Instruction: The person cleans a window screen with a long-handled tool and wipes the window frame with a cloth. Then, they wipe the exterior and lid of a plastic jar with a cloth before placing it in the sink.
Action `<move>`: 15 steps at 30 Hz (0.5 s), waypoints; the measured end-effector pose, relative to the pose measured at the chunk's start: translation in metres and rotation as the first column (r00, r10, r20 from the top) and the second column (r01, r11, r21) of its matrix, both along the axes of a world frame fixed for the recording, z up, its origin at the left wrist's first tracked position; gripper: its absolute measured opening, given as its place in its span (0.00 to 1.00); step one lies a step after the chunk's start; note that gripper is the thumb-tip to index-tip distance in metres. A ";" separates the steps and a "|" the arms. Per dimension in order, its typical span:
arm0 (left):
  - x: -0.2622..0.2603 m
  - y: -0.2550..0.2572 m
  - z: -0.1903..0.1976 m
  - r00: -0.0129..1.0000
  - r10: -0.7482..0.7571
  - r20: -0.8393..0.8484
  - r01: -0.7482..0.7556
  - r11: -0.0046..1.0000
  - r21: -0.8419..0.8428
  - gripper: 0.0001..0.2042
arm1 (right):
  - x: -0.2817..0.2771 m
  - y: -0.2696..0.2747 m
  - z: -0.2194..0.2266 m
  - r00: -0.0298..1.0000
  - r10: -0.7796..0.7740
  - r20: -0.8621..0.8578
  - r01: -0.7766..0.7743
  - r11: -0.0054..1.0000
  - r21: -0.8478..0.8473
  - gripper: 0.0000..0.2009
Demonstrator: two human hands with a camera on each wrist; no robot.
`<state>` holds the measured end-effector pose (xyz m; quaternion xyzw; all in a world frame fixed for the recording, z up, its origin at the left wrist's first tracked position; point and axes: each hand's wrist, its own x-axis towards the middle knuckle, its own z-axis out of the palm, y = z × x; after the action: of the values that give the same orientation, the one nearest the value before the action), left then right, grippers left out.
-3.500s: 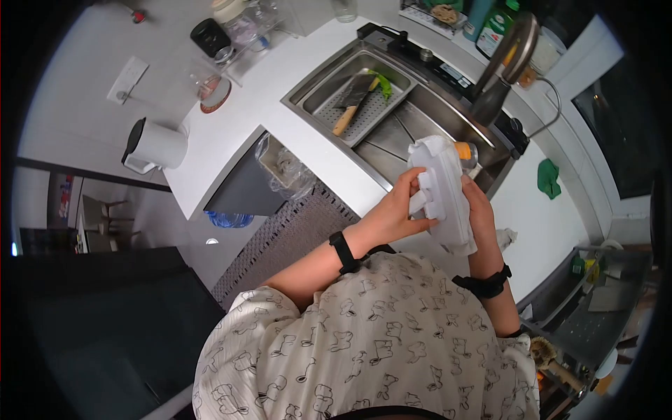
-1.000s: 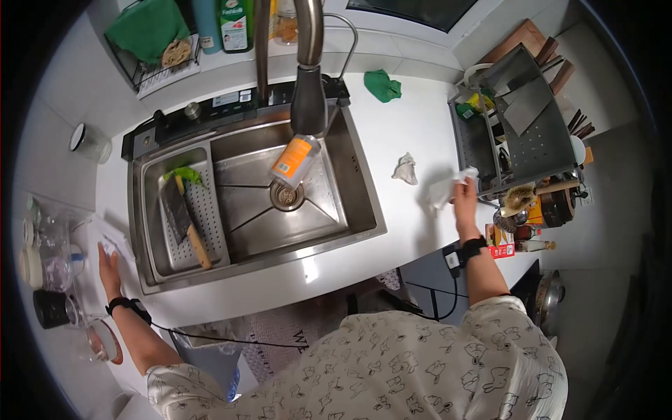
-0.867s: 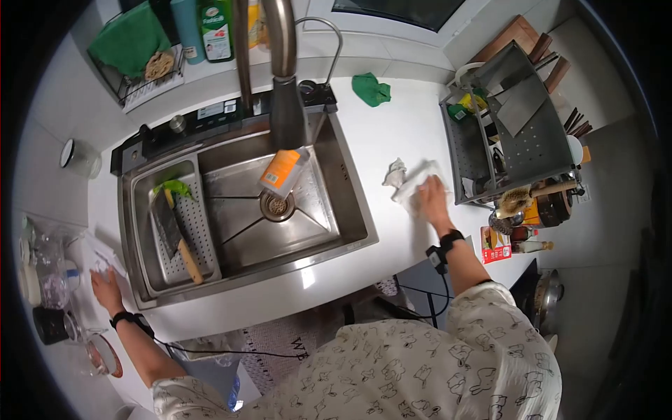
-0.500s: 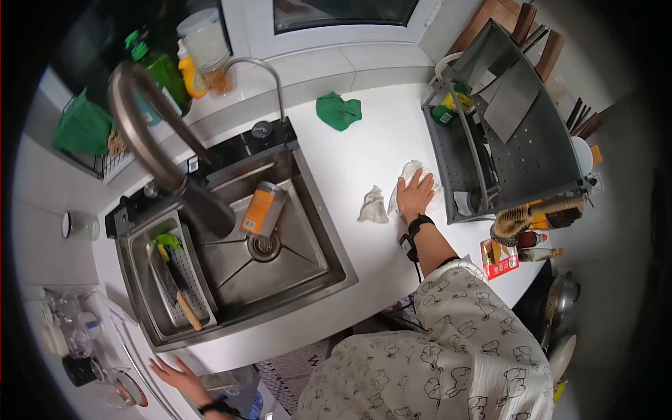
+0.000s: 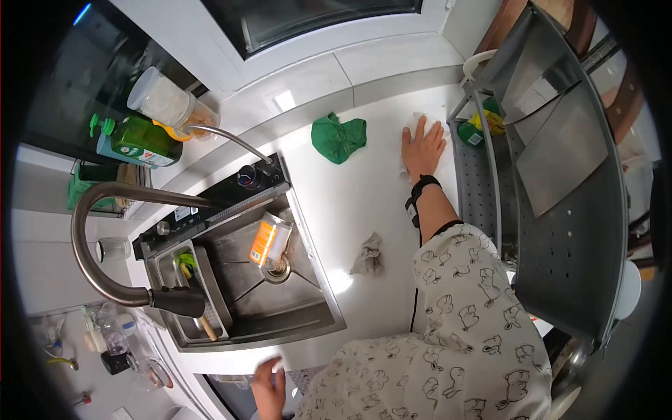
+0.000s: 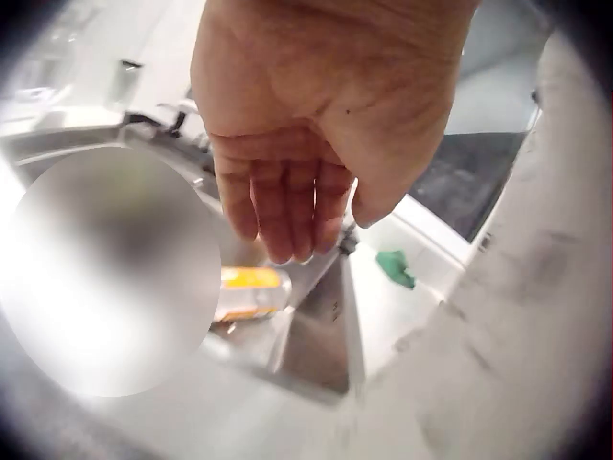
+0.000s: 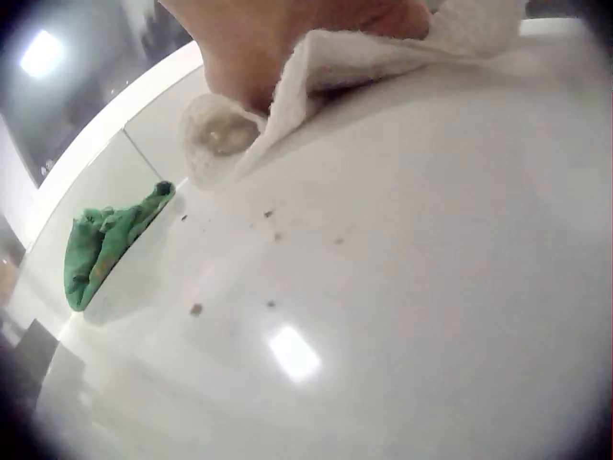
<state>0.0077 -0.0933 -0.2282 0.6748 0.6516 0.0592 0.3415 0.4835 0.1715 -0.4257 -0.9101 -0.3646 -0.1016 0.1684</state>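
My right hand (image 5: 423, 148) lies flat with its fingers spread, pressing a white paper towel (image 7: 335, 62) onto the counter (image 5: 381, 189) near its back edge. In the right wrist view the towel folds up around the hand, and several dark crumbs (image 7: 195, 310) dot the surface. My left hand (image 5: 268, 388) holds nothing and hangs loosely curled by the counter's front edge. Its palm and bent fingers show in the left wrist view. A crumpled greyish tissue (image 5: 369, 255) lies on the counter between sink and right arm. Left of my right hand sits a green cloth (image 5: 339, 138).
A grey metal rack (image 5: 570, 175) stands close along the right. The sink (image 5: 308, 273) holds a bottle with an orange label (image 5: 269, 241) and a perforated tray (image 5: 222, 315). Over it arches a tall faucet (image 5: 87, 238). Bottles (image 5: 143, 140) line the windowsill.
My right hand has slid the paper towel toward the counter's back, past the tissue. My left hand has left the counter's left side. Earlier, both hands held a white packet.
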 end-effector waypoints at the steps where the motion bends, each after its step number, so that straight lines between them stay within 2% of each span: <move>1: 0.020 0.026 -0.001 1.000 -0.027 0.001 0.027 0.986 0.164 0.10 | -0.003 0.000 0.002 0.996 0.094 0.003 -0.094 0.995 0.017 0.28; 3: 0.057 0.083 -0.005 0.984 -0.123 0.125 0.088 0.964 0.252 0.11 | -0.017 0.005 0.004 0.950 0.305 0.064 -0.306 0.952 0.000 0.25; 5: 0.098 0.130 -0.013 0.954 -0.290 0.080 0.242 0.897 0.371 0.12 | -0.046 0.004 0.013 0.854 0.519 -0.028 -0.520 0.853 -0.040 0.25; 7: 0.138 0.166 -0.031 0.912 -0.352 0.209 0.270 0.902 0.338 0.13 | -0.071 0.004 0.009 0.807 0.588 -0.057 -0.587 0.809 0.022 0.25; 9: 0.167 0.193 -0.056 0.865 -0.480 0.146 0.389 0.825 0.410 0.16 | -0.085 -0.004 0.012 0.748 0.656 -0.103 -0.659 0.752 0.012 0.25; 10: 0.182 0.205 -0.066 0.870 -0.478 0.120 0.380 0.807 0.452 0.18 | -0.088 -0.010 0.013 0.696 0.706 -0.130 -0.711 0.703 0.010 0.24; 11: 0.195 0.219 -0.075 0.874 -0.477 0.093 0.373 0.782 0.499 0.19 | -0.089 -0.017 0.014 0.701 0.703 -0.124 -0.708 0.706 0.005 0.24; 13: 0.218 0.254 -0.094 0.863 -0.493 0.106 0.345 0.730 0.591 0.21 | -0.083 -0.027 0.014 0.455 0.868 -0.202 -0.865 0.484 0.130 0.23; 14: 0.229 0.271 -0.106 0.876 -0.479 0.057 0.331 0.683 0.651 0.22 | -0.073 -0.026 0.011 0.459 0.865 -0.200 -0.866 0.486 0.114 0.23; 15: 0.238 0.285 -0.118 0.892 -0.452 0.011 0.312 0.635 0.707 0.23 | -0.058 -0.020 0.006 0.493 0.801 -0.341 -0.779 0.581 0.237 0.23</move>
<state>0.2457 0.1915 -0.3460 0.8663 0.3885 0.2857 0.1306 0.4259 0.1516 -0.4200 -0.6364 -0.6928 0.1718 0.2923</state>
